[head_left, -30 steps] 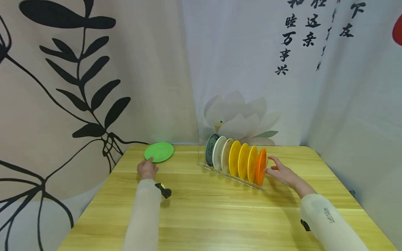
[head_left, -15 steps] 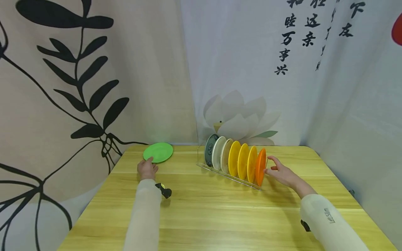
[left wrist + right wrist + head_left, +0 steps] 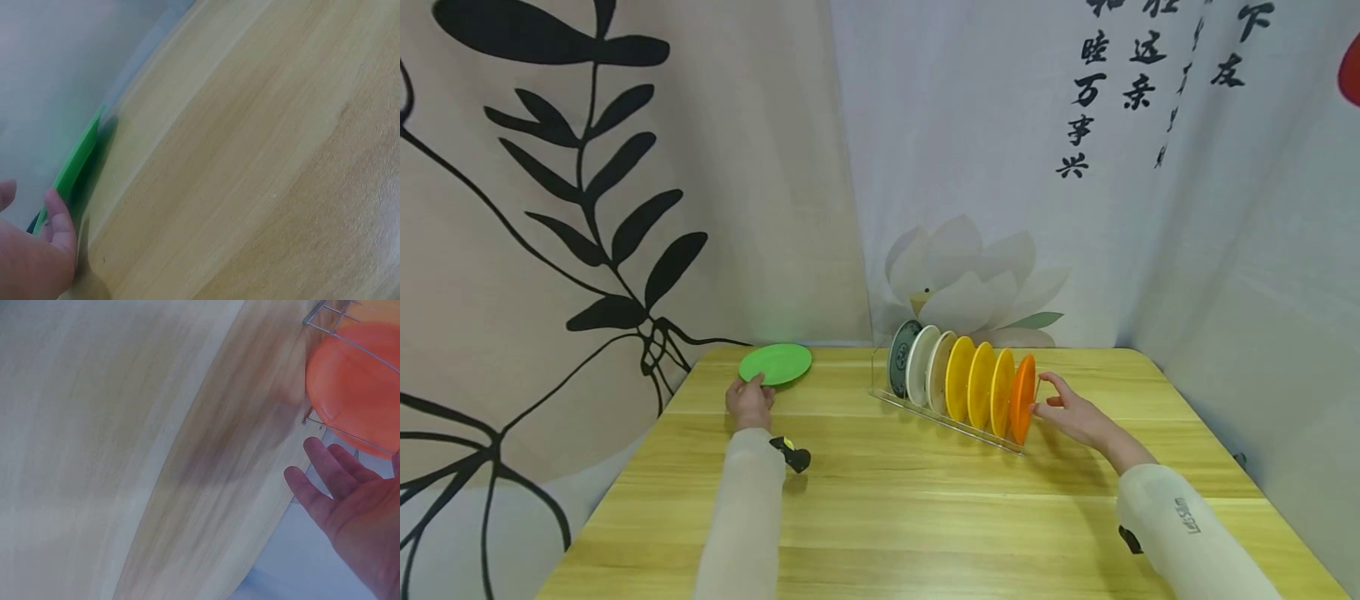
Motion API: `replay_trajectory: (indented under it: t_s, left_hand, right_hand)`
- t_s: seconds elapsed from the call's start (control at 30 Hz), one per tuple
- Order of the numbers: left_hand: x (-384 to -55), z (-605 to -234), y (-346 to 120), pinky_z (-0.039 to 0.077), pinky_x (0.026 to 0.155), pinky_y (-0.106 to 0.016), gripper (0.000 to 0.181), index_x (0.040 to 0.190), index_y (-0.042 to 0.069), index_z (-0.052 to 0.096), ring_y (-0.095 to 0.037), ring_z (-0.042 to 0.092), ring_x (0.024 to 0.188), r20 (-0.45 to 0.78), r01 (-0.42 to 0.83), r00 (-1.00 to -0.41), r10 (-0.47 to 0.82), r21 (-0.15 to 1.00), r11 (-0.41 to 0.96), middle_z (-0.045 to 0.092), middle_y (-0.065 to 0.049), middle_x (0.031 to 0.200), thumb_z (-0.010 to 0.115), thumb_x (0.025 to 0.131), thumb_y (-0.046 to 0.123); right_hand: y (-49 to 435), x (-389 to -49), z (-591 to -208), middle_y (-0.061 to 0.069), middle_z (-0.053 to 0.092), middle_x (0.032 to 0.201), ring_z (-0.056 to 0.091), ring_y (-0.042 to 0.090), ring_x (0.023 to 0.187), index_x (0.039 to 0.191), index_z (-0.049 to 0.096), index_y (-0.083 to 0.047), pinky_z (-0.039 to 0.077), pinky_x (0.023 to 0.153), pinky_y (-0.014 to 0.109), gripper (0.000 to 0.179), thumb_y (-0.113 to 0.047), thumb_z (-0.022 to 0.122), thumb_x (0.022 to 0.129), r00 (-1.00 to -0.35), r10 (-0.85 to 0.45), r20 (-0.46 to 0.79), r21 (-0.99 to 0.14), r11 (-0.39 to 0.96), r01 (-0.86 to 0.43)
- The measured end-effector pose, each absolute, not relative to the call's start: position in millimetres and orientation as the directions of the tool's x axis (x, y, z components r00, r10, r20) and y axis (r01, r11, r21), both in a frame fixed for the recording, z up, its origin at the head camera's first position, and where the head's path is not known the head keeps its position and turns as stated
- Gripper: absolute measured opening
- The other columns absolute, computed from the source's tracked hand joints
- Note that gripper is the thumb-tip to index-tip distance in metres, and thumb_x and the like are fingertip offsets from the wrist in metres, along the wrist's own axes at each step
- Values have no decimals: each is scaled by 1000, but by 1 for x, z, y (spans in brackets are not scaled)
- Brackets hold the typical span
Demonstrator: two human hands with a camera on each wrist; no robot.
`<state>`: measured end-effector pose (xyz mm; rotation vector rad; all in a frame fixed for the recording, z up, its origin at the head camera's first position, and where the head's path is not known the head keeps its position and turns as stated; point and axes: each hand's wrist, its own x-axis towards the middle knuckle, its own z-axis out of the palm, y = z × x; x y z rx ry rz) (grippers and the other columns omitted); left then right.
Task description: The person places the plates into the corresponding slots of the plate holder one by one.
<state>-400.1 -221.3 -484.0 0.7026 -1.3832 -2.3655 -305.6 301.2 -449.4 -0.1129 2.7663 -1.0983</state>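
Note:
A green plate (image 3: 775, 364) lies at the back left of the table, its near edge pinched by my left hand (image 3: 751, 404). In the left wrist view, the plate (image 3: 78, 157) is tilted, with its rim raised off the wood and a shadow beneath. My right hand (image 3: 1075, 417) is at the right end of a wire dish rack (image 3: 951, 423), fingertips right at the wire beside an orange plate (image 3: 1022, 398). In the right wrist view its fingers (image 3: 319, 500) are spread and fairly straight, just by the end wire.
Upright in the rack stand a dark patterned plate (image 3: 904, 358), white plate (image 3: 922, 365), cream plate (image 3: 940, 372) and several yellow plates (image 3: 981, 385). The wooden table (image 3: 910, 517) meets a printed curtain (image 3: 760, 167) at its back edge.
The near edge of the green plate has risen slightly with my left hand, and the plate has shifted a little left. My right hand has stayed at the rack's end.

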Motion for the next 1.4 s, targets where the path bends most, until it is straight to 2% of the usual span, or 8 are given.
replay_trajectory:
  t_s: [0.17,0.47,0.63,0.77,0.93,1.1,1.23,1.4]
  left_hand:
    - [-399,-485,-223,52,79,-23,61,150,5,25,-12,53,73,-255,24,-825,-505,876,-481,48,-4,101,58,99,9]
    - [-396,-492,-227,50,75,-23,64,152,5,24,-12,51,75,-248,23,-803,-541,895,-445,46,-1,99,58,98,7]
    - [-395,-494,-229,50,73,-24,51,144,1,40,-12,53,71,-236,28,-787,-570,910,-415,51,-2,94,60,97,5]
    - [-393,-495,-229,52,77,-26,42,138,0,51,-13,55,74,-222,20,-785,-578,924,-382,54,-4,94,59,97,3]
    - [-390,-494,-229,51,87,-29,45,140,0,51,-17,55,82,-215,19,-792,-571,926,-376,55,-8,109,54,96,-3]
    - [-389,-492,-230,53,86,-30,53,145,2,46,-19,57,86,-222,3,-799,-558,928,-373,52,-14,131,51,93,-6]
    - [-388,-490,-232,53,93,-34,60,150,6,37,-27,59,106,-227,-15,-819,-528,927,-376,46,-15,143,48,93,-7]
    - [-387,-489,-234,50,100,-37,69,155,12,23,-29,49,128,-239,-30,-838,-491,918,-395,31,-12,155,45,93,-7]
  right_hand:
    - [302,-304,-448,39,40,142,43,57,125,155,16,-12,39,98,69,76,-48,52,99,-984,-130,-121,-680,733,-13]
    - [303,-304,-448,38,40,142,43,56,126,157,13,-11,38,99,69,80,-50,52,99,-983,-127,-131,-678,735,-4]
    - [303,-304,-449,38,40,143,43,56,126,157,13,-12,38,98,71,80,-50,51,99,-982,-132,-131,-678,735,-8]
    - [303,-305,-449,39,40,142,44,56,125,156,15,-13,39,97,70,77,-50,51,99,-983,-137,-124,-675,738,-18]
    - [303,-306,-450,39,41,141,44,56,124,154,16,-12,39,97,70,76,-49,51,99,-983,-141,-115,-674,738,-27]
    - [302,-305,-449,40,41,140,45,56,124,155,15,-10,39,99,69,77,-48,52,99,-984,-142,-105,-680,732,-33]
    - [302,-305,-449,40,42,140,47,56,122,155,16,-10,40,98,68,76,-47,52,99,-986,-142,-93,-678,734,-41]
    - [303,-305,-449,40,42,139,46,57,122,155,15,-10,40,97,69,77,-48,51,99,-984,-149,-99,-676,735,-43]
